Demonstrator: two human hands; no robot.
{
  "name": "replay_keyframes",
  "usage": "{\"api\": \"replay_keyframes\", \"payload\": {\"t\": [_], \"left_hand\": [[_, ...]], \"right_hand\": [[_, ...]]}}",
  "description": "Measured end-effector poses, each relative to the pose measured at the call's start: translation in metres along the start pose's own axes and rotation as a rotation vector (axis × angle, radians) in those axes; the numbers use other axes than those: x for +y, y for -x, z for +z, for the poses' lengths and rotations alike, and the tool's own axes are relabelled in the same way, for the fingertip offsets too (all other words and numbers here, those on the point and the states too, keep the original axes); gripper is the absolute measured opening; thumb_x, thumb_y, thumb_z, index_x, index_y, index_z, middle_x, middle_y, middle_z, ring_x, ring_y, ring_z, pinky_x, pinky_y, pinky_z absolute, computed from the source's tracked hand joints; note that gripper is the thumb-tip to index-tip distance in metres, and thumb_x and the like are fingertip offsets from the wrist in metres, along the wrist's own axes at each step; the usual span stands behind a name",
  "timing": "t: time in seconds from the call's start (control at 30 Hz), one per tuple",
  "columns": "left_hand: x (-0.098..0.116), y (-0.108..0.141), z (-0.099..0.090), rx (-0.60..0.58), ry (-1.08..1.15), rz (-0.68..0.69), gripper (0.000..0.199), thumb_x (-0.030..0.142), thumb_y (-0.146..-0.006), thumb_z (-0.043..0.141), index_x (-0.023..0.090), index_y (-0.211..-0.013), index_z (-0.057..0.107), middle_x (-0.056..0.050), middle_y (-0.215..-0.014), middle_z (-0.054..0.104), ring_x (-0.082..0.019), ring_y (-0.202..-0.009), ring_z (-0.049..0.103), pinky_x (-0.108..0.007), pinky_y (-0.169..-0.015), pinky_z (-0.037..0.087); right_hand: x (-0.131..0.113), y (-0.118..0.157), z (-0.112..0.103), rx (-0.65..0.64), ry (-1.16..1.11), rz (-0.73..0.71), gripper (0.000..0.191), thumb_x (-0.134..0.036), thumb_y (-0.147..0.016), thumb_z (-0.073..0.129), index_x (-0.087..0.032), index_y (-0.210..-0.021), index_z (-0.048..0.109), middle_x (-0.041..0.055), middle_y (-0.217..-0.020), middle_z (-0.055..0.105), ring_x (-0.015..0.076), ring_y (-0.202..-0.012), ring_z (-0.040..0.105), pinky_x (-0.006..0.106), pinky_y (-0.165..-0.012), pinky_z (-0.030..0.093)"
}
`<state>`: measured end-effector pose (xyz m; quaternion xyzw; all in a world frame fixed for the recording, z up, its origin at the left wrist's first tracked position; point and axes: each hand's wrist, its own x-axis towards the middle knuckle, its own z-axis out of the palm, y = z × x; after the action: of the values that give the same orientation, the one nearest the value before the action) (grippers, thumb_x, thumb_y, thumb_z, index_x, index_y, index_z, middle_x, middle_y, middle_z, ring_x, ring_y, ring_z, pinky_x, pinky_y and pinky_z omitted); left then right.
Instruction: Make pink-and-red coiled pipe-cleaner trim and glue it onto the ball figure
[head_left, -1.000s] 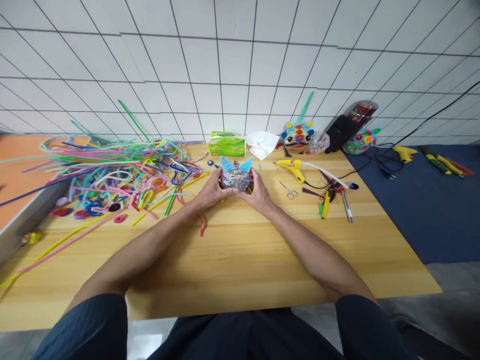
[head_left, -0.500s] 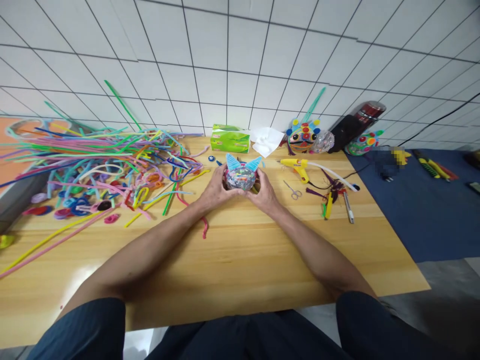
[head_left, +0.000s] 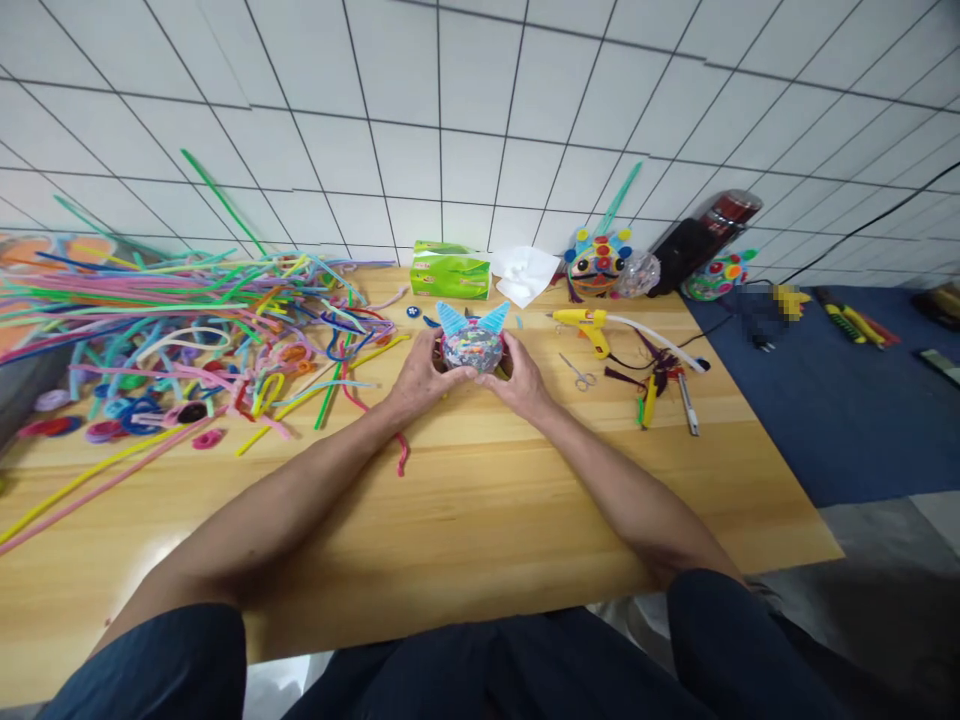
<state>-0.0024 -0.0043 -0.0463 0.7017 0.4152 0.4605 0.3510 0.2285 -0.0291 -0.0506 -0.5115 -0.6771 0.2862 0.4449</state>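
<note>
Between my two hands is a round, speckled grey craft ball (head_left: 472, 349) with two pointed blue ears (head_left: 494, 318) sticking up. My left hand (head_left: 422, 378) wraps its left side and my right hand (head_left: 520, 377) its right side, with the thumbs nearly meeting at the near face. The ball's far side and most fingertips are hidden. Right of my right hand are a yellow hot glue gun (head_left: 587, 328) and small scissors (head_left: 578, 373). A red pipe cleaner (head_left: 401, 455) lies by my left wrist.
Piled at left are many pipe cleaners (head_left: 150, 300). Along the wall stand a green tissue pack (head_left: 450, 272), a decorated lion-like head (head_left: 598, 266) and a dark bottle (head_left: 705, 240). A utility knife (head_left: 688, 404) and pliers (head_left: 847, 322) lie at right.
The whole view has shifted slightly, so things appear a little further left. Both hands keep their hold on the ball, which seems tipped slightly, showing more of its speckled top.
</note>
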Motion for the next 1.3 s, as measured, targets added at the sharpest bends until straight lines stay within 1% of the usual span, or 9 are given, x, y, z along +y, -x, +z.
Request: {"api": "replay_keyframes", "payload": {"t": [0.2,0.37,0.5,0.57,0.7,0.8,1.0,1.17,1.3], "left_hand": [[-0.006,-0.002,0.0,0.024,-0.06,0.013,0.091,0.07,-0.078,0.094,0.02,-0.145,0.059,-0.016,-0.136,0.069,-0.035,-0.123,0.07,-0.053,-0.106,0.059],[-0.012,-0.003,0.001,0.005,-0.016,0.003,0.099,0.073,-0.075,0.094,0.02,-0.149,0.057,-0.016,-0.137,0.066,-0.035,-0.123,0.07,-0.052,-0.102,0.062],[-0.014,-0.003,0.001,0.006,-0.017,-0.003,0.099,0.073,-0.073,0.095,0.021,-0.149,0.057,-0.016,-0.14,0.065,-0.034,-0.124,0.069,-0.051,-0.103,0.062],[-0.013,-0.003,0.001,0.006,-0.015,-0.007,0.101,0.074,-0.073,0.095,0.02,-0.15,0.057,-0.017,-0.142,0.064,-0.035,-0.125,0.069,-0.052,-0.105,0.061],[-0.009,-0.002,0.001,-0.008,0.032,0.006,0.105,0.073,-0.074,0.095,0.019,-0.154,0.053,-0.019,-0.146,0.063,-0.035,-0.127,0.069,-0.054,-0.107,0.061],[-0.005,-0.002,0.001,-0.013,0.054,0.018,0.101,0.073,-0.076,0.094,0.021,-0.153,0.054,-0.018,-0.146,0.064,-0.034,-0.126,0.069,-0.053,-0.107,0.061],[-0.001,-0.003,0.001,-0.013,0.008,-0.005,0.091,0.071,-0.079,0.092,0.018,-0.145,0.061,-0.016,-0.136,0.07,-0.032,-0.116,0.071,-0.05,-0.102,0.062],[0.0,-0.004,0.0,-0.002,-0.021,0.0,0.092,0.069,-0.081,0.091,0.018,-0.151,0.059,-0.018,-0.143,0.068,-0.035,-0.126,0.069,-0.052,-0.106,0.06],[0.0,-0.005,-0.001,-0.022,0.0,0.007,0.094,0.07,-0.081,0.091,0.019,-0.152,0.058,-0.018,-0.145,0.067,-0.037,-0.131,0.067,-0.054,-0.11,0.059]], "right_hand": [[0.001,-0.001,0.002,-0.022,-0.035,0.024,0.108,-0.071,-0.081,0.089,-0.023,-0.168,0.047,0.0195,-0.164,0.06,0.0366,-0.149,0.064,0.054,-0.126,0.053],[-0.004,-0.001,-0.001,-0.039,0.021,0.033,0.107,-0.071,-0.083,0.088,-0.019,-0.167,0.047,0.0216,-0.164,0.061,0.0385,-0.149,0.063,0.054,-0.126,0.053],[-0.007,-0.001,-0.002,-0.042,0.042,0.035,0.106,-0.072,-0.084,0.087,-0.02,-0.167,0.047,0.0203,-0.162,0.063,0.037,-0.146,0.065,0.053,-0.124,0.054],[-0.007,-0.001,-0.002,-0.04,0.045,0.026,0.106,-0.072,-0.084,0.087,-0.022,-0.167,0.047,0.0198,-0.163,0.063,0.0367,-0.148,0.064,0.054,-0.126,0.053],[-0.007,0.0,-0.001,-0.033,-0.013,-0.002,0.115,-0.077,-0.082,0.087,-0.02,-0.17,0.041,0.0224,-0.169,0.055,0.0364,-0.156,0.057,0.054,-0.131,0.048],[-0.007,0.0,-0.001,-0.026,-0.022,-0.018,0.121,-0.075,-0.078,0.09,-0.02,-0.172,0.037,0.023,-0.172,0.051,0.0368,-0.156,0.057,0.054,-0.131,0.049],[-0.007,-0.001,-0.001,-0.033,0.003,0.017,0.105,-0.067,-0.082,0.09,-0.023,-0.167,0.047,0.0186,-0.165,0.06,0.0363,-0.148,0.063,0.054,-0.126,0.053],[-0.002,-0.003,0.001,-0.025,0.028,0.028,0.102,-0.063,-0.082,0.09,-0.019,-0.164,0.05,0.0203,-0.16,0.064,0.0367,-0.141,0.068,0.056,-0.123,0.056],[-0.001,-0.003,0.002,-0.022,0.009,0.025,0.102,-0.066,-0.081,0.09,-0.022,-0.164,0.049,0.0185,-0.159,0.065,0.0359,-0.14,0.069,0.055,-0.121,0.058]]}}
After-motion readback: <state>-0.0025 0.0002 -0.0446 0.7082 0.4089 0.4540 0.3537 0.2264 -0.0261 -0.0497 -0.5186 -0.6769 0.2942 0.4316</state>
